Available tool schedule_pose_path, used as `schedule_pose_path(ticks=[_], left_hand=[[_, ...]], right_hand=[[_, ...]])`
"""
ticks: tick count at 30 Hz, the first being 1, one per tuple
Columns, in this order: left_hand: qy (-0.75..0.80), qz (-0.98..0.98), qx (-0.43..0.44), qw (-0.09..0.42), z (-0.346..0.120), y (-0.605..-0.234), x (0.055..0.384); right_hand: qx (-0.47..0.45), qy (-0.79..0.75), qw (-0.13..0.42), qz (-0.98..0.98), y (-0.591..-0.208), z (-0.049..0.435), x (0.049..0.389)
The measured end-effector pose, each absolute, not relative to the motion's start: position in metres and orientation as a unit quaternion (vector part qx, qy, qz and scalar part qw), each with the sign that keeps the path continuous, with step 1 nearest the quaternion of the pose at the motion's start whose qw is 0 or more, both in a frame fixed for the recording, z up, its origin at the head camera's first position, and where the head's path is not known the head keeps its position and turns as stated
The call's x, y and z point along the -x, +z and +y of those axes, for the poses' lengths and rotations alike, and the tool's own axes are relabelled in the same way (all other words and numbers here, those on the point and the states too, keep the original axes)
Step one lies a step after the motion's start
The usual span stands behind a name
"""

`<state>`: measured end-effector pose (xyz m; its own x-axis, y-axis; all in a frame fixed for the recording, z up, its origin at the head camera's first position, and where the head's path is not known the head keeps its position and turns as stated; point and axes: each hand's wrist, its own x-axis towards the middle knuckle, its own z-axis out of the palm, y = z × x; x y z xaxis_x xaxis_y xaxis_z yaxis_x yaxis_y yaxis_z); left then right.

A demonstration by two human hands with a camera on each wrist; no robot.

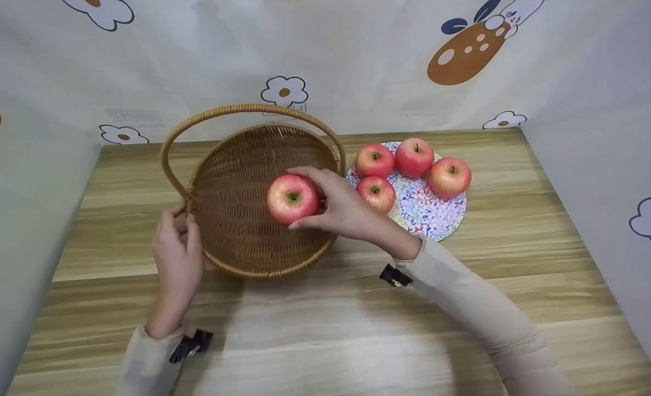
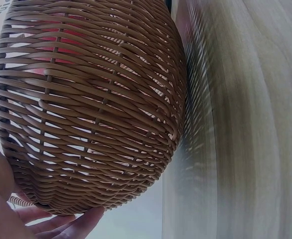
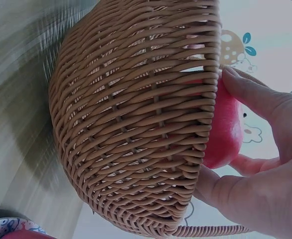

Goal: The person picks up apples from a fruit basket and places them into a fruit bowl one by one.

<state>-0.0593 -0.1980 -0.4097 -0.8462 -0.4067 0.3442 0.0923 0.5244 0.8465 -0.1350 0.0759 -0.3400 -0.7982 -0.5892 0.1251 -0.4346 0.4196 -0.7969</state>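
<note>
My right hand (image 1: 347,212) grips a red apple (image 1: 292,199) between thumb and fingers, over the opening of a brown wicker basket (image 1: 237,220). In the right wrist view the apple (image 3: 224,129) sits partly below the basket's rim (image 3: 211,99), its lower part showing through the weave. My left hand (image 1: 178,253) holds the basket's left side near the foot of its arched handle (image 1: 248,109). From the left wrist, its fingers (image 2: 81,224) lie against the weave, and red shows through the wicker (image 2: 101,109).
Right of the basket lies a round, multicoloured speckled mat (image 1: 424,212) bearing several red apples (image 1: 414,157). Everything stands on a wood-grain table (image 1: 501,220). Pale walls (image 1: 358,55) printed with flowers enclose the back and sides.
</note>
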Motion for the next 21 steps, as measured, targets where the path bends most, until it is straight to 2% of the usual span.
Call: schedule_pose_path(ticks=[21], left_hand=[[-0.463, -0.841, -0.091, 0.263, -0.197, -0.408, 0.057]], right_hand=[[0.295, -0.482, 0.065, 0.822, -0.338, 0.098, 0.113]])
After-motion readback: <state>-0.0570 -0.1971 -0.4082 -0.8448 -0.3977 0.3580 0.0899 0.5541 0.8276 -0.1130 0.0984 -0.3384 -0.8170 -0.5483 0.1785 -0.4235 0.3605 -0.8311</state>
